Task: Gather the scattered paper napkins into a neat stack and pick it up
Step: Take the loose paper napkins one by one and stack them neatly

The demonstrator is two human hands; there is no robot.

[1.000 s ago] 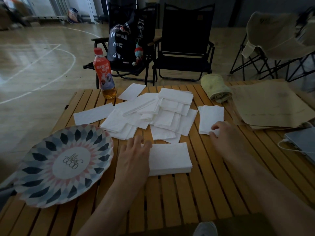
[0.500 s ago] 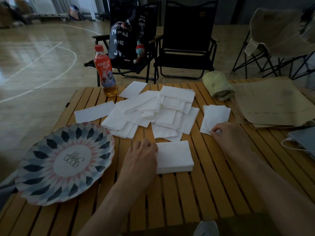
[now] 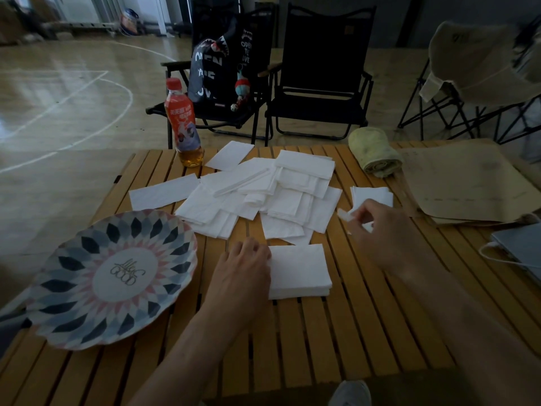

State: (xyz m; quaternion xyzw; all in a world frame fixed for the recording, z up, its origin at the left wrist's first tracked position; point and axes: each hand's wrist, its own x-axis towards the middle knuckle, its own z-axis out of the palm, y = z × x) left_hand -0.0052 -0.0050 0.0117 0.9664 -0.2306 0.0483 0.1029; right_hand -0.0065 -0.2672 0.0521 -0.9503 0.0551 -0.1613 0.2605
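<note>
Near the front middle of the slatted wooden table (image 3: 351, 332) lies the stack of napkins (image 3: 298, 269), flat and squared off, its edges lined up. At the left edge of the stack the left hand (image 3: 244, 273) rests on the table with its fingers loosely bent, their tips against the side of the stack and not wrapped round it. Beyond the stack and to its right the right hand (image 3: 383, 230) pinches the lifted napkin (image 3: 345, 215) between thumb and fingertips, one corner raised off the table, just above a small pile of napkins (image 3: 370, 196). Straight beyond the stack spreads the loose heap of napkins (image 3: 263, 194), overlapping at all angles. One flat napkin (image 3: 164, 194) lies at the heap's left side, and another, the far napkin (image 3: 229, 155), lies at its back edge. Left of the stack, past the left hand, sits a patterned plate (image 3: 117, 276) overhanging the table's side. Far beyond the stack to the left stands a bottle (image 3: 183, 124) with a red cap and an orange label. Far beyond it to the right lies a rolled towel (image 3: 374, 152), with sheets of brown paper (image 3: 468, 183) beside that. Well to the right of the stack sits a grey device (image 3: 521, 247) with a white cable (image 3: 494, 253). Behind the table stand two black chairs (image 3: 322, 83), one holding a bag (image 3: 213, 71)
</note>
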